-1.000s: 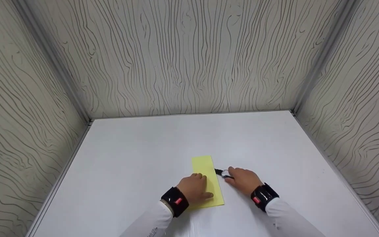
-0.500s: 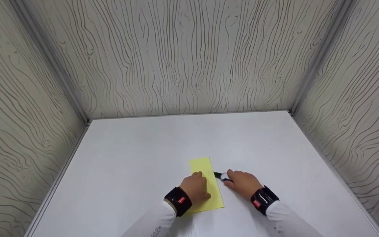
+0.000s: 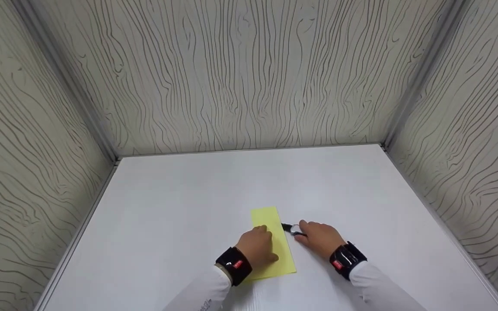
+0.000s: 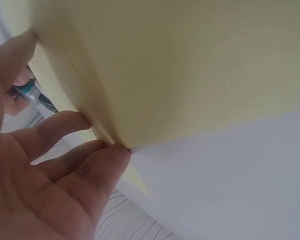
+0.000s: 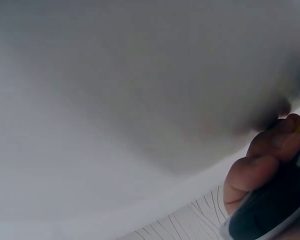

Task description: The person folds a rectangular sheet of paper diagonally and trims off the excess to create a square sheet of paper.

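Note:
A long strip of yellow paper lies on the white table in the head view. My left hand rests across it; the left wrist view shows bent fingers with their tips against the paper, beside a raised ridge or fold. My right hand grips a hand tool, its black tip right at the paper's right edge. Teal and silver parts of the tool show behind the left hand. In the right wrist view, curled fingers wrap its dark teal handle, with a small yellow part above.
The white tabletop runs back to a wall with a wood-grain pattern. Similar panels stand at left and right, with grey metal posts at the corners. Both wrists wear black bands.
The paper has slid slightly toward the person, and the left thumb has drawn in closer to the hand. The right hand and its tool stay nearly in place at the paper's edge.

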Tool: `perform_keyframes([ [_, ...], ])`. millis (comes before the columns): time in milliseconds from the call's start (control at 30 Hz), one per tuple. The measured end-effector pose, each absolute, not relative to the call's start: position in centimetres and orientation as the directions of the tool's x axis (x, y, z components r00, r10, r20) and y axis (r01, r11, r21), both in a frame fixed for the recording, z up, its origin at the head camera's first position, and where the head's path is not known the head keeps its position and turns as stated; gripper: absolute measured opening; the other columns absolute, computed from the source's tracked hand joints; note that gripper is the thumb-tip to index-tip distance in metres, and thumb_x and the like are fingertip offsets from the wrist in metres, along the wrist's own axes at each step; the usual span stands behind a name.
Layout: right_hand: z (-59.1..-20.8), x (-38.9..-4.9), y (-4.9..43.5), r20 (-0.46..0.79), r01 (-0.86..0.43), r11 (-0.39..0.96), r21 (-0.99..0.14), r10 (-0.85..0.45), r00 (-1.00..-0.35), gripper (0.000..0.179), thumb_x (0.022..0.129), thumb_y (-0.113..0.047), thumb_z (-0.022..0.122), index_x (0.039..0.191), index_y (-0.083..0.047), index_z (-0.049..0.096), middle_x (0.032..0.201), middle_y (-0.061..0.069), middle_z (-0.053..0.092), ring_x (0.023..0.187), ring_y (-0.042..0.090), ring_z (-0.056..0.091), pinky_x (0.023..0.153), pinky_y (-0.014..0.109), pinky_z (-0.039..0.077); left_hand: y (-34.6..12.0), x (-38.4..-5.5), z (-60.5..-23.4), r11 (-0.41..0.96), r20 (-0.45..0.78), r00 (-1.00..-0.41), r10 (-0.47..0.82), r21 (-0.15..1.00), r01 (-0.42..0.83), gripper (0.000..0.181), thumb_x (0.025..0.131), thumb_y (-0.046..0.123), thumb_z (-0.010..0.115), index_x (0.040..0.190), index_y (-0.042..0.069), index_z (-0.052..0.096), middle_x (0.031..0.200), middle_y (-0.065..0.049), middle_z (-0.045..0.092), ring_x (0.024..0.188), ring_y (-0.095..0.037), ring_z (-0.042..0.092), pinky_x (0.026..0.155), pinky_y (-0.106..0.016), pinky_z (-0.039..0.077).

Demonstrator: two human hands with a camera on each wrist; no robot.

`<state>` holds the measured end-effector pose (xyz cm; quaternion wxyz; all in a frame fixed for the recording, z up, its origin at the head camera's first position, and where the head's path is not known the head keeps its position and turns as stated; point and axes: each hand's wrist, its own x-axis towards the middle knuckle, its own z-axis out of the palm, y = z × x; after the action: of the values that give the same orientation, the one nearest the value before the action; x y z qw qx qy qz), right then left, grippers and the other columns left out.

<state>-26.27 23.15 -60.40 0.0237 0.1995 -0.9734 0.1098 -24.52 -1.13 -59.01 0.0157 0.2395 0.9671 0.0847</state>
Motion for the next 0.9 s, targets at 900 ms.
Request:
perform_keyframes([
  [900,-60.2,-27.5,22.8,0.076,-0.365,0.909,-0.203,-0.357,-0.931,0.028,0.103,-0.041,0.074,0.1,-0.016,0.061,0.073,-0.003,0.058,0.064,0.015,0.052,0.062,0.039,0.051,-1.1,-24.5,-59.1,0.857,0.002,-0.866,0.501,0.14,0.496,0.066,0.076,0.056,0.094,0.113,0.006,0.074,0.112,-0.01,0.072,0.099,-0.025,0.069,0.091,-0.038,0.062],
])
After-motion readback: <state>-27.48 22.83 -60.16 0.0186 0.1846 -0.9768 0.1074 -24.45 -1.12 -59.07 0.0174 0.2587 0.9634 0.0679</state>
